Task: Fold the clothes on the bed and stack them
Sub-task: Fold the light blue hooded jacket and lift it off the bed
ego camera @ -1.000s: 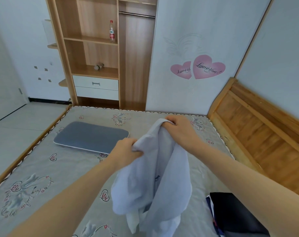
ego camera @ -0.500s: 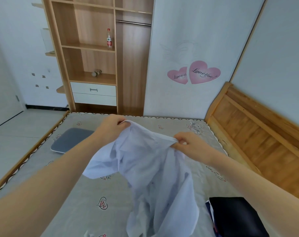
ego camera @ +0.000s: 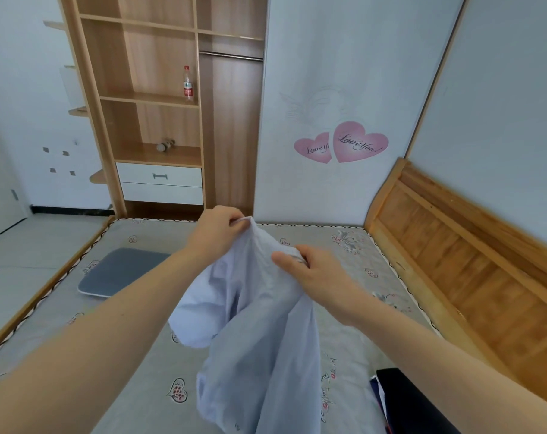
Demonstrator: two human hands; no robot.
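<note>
Shirt (ego camera: 259, 324), pale blue, hangs above the bed (ego camera: 134, 355); I see my left hand (ego camera: 217, 234) and right hand (ego camera: 312, 272) each pinching its top edge.

A bottle (ego camera: 188, 83) stands on the wooden shelf unit (ego camera: 159, 98); pink heart stickers (ego camera: 341, 143) mark the wall

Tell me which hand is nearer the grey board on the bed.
Left. The left hand pinches the pale blue shirt just right of the grey board; the right hand grips it farther right.
</note>
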